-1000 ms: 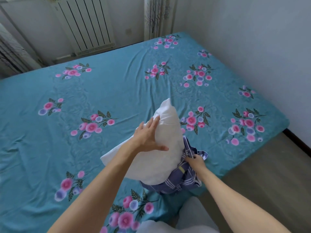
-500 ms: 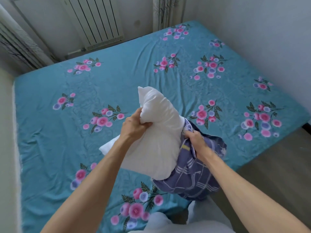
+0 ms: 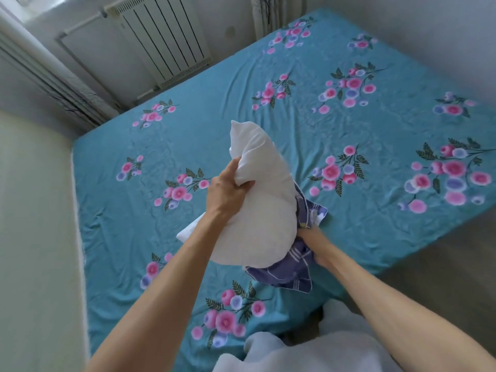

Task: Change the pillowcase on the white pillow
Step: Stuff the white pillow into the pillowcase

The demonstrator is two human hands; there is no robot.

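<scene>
Mid-change over a teal floral bedsheet (image 3: 268,124): I have the white pillow (image 3: 257,200) held up above the near part of the bed, most of it bare, its lower end inside a blue-and-white patterned pillowcase (image 3: 292,267) bunched beneath it. Whether the case is coming off or going on I cannot settle from this view alone; I judge it the stage where pillow and case are being worked against each other.

My left hand (image 3: 228,191) grips the pillow high on its left edge, fingers (image 3: 243,185) curled into the stuffing and pinching a fold, so the top corner stands above the fist. My right hand (image 3: 312,238) is low on the pillow's right flank, at the rim of the case. Its fingers look closed on the bunched cloth, though the pillow hides most of them. The pillow sits between the two hands, touching both.

The next move, as I read it, calls for opposing pulls: one hand holding the pillow steady while the other draws the fabric along it, keeping the cloth from snagging on a corner.

A white radiator (image 3: 163,41) stands against the far wall.
</scene>
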